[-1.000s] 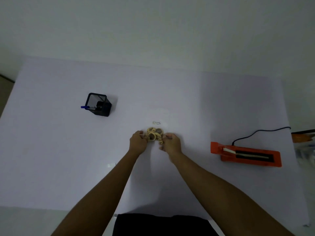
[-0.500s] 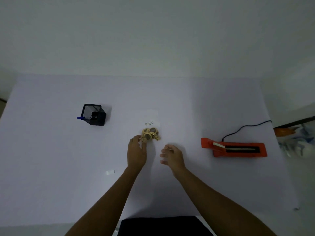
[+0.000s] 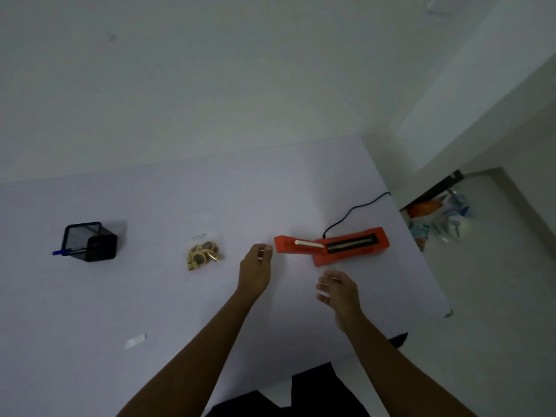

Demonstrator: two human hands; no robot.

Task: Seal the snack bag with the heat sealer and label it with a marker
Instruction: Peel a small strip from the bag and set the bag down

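Observation:
A clear snack bag (image 3: 204, 251) with pale round snacks and a small white label lies flat on the white table (image 3: 150, 296), left of both hands. The orange heat sealer (image 3: 334, 245) lies at the right with its black cord running back. My left hand (image 3: 255, 270) hovers just left of the sealer's near end, fingers loosely curled, holding nothing. My right hand (image 3: 338, 291) is open below the sealer, apart from it. A blue marker (image 3: 64, 252) sticks out of a black mesh pen holder (image 3: 90, 241) at the left.
A small white slip (image 3: 135, 340) lies near the table's front left. The table's right edge runs close beside the sealer. Beyond it on the floor sits a pile of orange and bluish packets (image 3: 439, 218). A wall rises behind the table.
Both hands let go of the snack bag and moved right toward the heat sealer. The bag stays on the table. The view has swung to the right.

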